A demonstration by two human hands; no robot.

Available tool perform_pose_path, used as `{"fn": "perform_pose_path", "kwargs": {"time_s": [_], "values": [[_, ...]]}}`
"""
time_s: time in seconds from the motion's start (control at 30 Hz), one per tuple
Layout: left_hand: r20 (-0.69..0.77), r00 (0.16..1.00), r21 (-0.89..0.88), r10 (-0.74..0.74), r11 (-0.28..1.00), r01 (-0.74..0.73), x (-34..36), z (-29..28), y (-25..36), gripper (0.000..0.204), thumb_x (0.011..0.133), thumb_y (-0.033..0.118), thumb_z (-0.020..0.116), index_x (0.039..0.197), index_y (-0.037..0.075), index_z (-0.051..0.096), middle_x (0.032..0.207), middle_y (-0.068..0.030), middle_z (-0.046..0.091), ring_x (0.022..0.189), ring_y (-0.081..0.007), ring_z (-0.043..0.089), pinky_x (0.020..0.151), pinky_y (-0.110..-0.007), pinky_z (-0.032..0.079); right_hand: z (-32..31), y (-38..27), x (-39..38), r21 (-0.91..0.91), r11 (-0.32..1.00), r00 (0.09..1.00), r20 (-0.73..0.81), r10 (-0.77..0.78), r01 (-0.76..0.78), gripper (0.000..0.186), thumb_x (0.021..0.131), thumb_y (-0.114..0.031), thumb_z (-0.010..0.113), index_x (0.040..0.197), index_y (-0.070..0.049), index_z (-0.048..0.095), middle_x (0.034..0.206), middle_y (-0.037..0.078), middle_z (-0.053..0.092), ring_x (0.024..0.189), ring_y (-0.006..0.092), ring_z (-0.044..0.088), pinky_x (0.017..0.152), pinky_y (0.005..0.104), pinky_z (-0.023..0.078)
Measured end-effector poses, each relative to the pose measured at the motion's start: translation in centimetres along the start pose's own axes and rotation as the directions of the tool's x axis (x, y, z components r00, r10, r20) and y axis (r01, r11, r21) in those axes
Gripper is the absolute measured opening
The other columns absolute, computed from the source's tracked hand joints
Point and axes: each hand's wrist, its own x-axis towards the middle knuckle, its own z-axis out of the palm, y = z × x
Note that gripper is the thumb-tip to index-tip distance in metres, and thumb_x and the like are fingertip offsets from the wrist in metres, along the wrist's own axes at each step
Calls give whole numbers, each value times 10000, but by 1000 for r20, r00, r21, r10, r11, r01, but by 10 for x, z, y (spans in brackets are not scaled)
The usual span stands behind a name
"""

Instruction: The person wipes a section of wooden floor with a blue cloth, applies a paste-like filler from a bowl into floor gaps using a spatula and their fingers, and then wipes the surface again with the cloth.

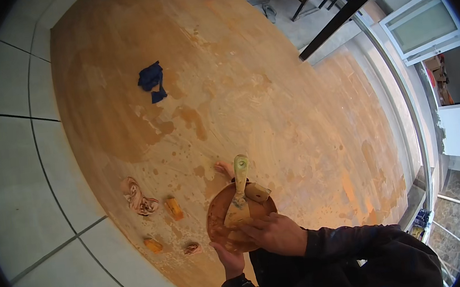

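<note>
A round reddish-brown bowl (pixel 215 217) is held close in front of me by my left hand (pixel 230 261), which grips its near left side. Inside it lies a putty knife (pixel 240 173), its pale green handle resting over the far rim and its smeared blade down in the bowl. Beside the handle, a tan block (pixel 258 192) sits at the far right rim. My right hand (pixel 277 234) reaches over the near right rim, fingers bent together near the blade. Whatever those fingers hold, if anything, is hidden.
Wet brown smears cover the floor (pixel 296 137). To the left lie a twisted cloth (pixel 140 196), two orange sponges (pixel 174 208) and a small crumpled rag (pixel 192 248). A dark blue cloth (pixel 151 79) lies farther off. My bare foot (pixel 224 169) shows past the bowl. A dark post (pixel 355 9) stands far right.
</note>
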Motion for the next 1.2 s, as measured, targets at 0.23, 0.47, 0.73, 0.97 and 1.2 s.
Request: {"fn": "perform_pose_path", "kwargs": {"time_s": [0.23, 0.47, 0.73, 0.97, 1.2], "values": [[145, 982, 70, -120, 991, 111, 161, 81, 60, 815, 1082, 723, 317, 1655, 144, 323, 1623, -58, 445, 1492, -256, 435, 1247, -445, 343, -23, 98, 133, 90, 986, 989, 61, 135, -140, 361, 913, -283, 740, 1229, -112, 698, 979, 66, 673, 810, 269, 723, 716, 400, 590], [130, 981, 193, -145, 974, 119, 268, 174, 107, 918, 1052, 760, 362, 1633, 51, 309, 1574, -117, 475, 1453, -262, 489, 1203, -425, 407, -92, 159, 231, 247, 935, 960, -50, 274, -254, 436, 904, -257, 761, 1311, -116, 691, 1019, 55, 684, 797, 252, 737, 652, 364, 602], [179, 959, 261, -220, 950, 170, 402, 302, 124, 893, 1058, 761, 327, 1653, 96, 296, 1603, -93, 459, 1487, -249, 447, 1236, -434, 362, -189, 282, 322, 241, 898, 929, 43, 369, -368, 406, 914, -175, 684, 1302, -56, 687, 1062, 76, 670, 835, 265, 751, 651, 369, 608], [142, 946, 258, -290, 934, 248, 465, 390, 114, 823, 1086, 725, 281, 1669, 143, 286, 1644, -59, 432, 1524, -236, 410, 1256, -438, 329, -243, 379, 360, 285, 865, 907, 34, 420, -412, 270, 910, -178, 680, 1145, -51, 714, 997, 61, 638, 815, 267, 742, 651, 390, 607], [131, 941, 252, -312, 929, 273, 515, 439, 139, 815, 1090, 720, 284, 1662, 139, 309, 1631, -54, 452, 1517, -228, 416, 1251, -418, 328, -274, 412, 397, 222, 874, 898, 23, 438, -432, 205, 886, -250, 750, 1040, -117, 734, 924, 31, 631, 777, 237, 710, 616, 374, 583]]}}
